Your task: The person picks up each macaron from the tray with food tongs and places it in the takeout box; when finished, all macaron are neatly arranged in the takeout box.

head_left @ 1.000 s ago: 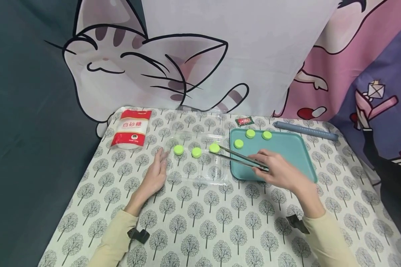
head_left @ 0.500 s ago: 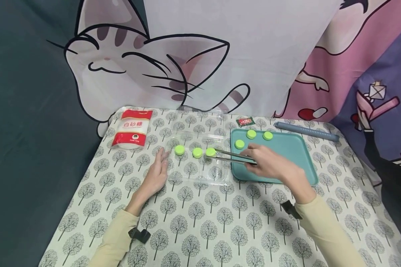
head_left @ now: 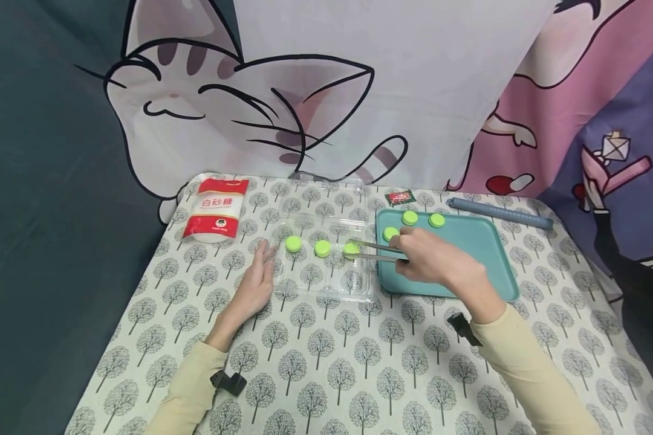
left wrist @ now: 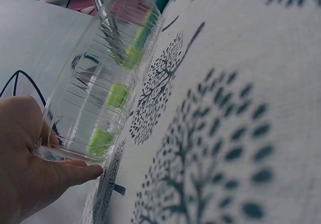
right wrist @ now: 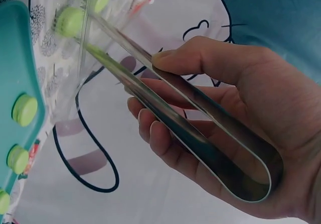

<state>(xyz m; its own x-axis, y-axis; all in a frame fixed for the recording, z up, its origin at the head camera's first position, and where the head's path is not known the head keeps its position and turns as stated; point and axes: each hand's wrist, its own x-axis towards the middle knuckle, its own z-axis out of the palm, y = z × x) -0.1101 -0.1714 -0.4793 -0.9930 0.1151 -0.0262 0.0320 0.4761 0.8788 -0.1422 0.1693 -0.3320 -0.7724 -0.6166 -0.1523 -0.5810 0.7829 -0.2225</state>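
Note:
A clear plastic box (head_left: 305, 290) lies with its lid (head_left: 323, 199) folded back. In it sit light green macarons in a row: a left one (head_left: 293, 244), a middle one (head_left: 322, 248) and a right one (head_left: 350, 251). My right hand (head_left: 432, 257) holds metal tongs (right wrist: 185, 128) between thumb and fingers. Their tips reach the right macaron; I cannot tell whether they press on it. At the box's left wall rests my left hand (head_left: 254, 284), fingers nearly straight; its thumb (left wrist: 83, 174) lies along the box's outer side in the left wrist view.
A teal tray (head_left: 468, 266) right of the box bears 3 more macarons (head_left: 437, 220). Behind it are a small green-red packet (head_left: 399, 197) and a grey-blue rod (head_left: 500, 213). A red-white sugar bag (head_left: 216, 210) lies at the back left.
My right hand has moved left with the tongs. The right macaron came down and left into the box, then shifted slightly right. My left hand has stayed in place.

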